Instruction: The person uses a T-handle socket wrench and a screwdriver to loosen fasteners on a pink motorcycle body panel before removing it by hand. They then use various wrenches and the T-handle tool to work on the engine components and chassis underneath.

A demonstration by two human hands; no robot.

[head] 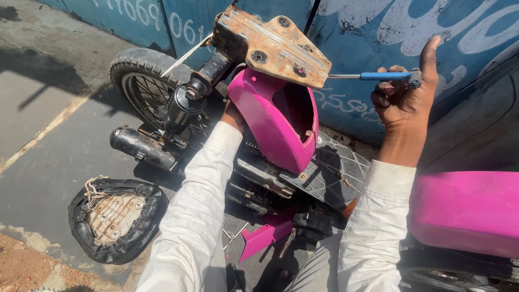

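Right hand (403, 97) grips a blue-handled screwdriver (373, 76) at the rusty metal bracket (273, 46); left hand (233, 116), fingers hidden, steadies the pink plastic panel (270, 121) below; the tip could slip off corroded screws.

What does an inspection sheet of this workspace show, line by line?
Surface: grey paved ground in hard sunlight, reddish dirt at the lower left.
Job's things: partly stripped scooter with a pink body panel under a rusty metal bracket; a blue-handled screwdriver with its shaft reaching the bracket.
Clutter: upturned black seat on the ground; loose pink fragment.
Grippers: right hand closed on the screwdriver; left hand mostly hidden behind the pink panel.
Cables: nothing seen.
Surroundings: blue painted wall; rear wheel and black exhaust.
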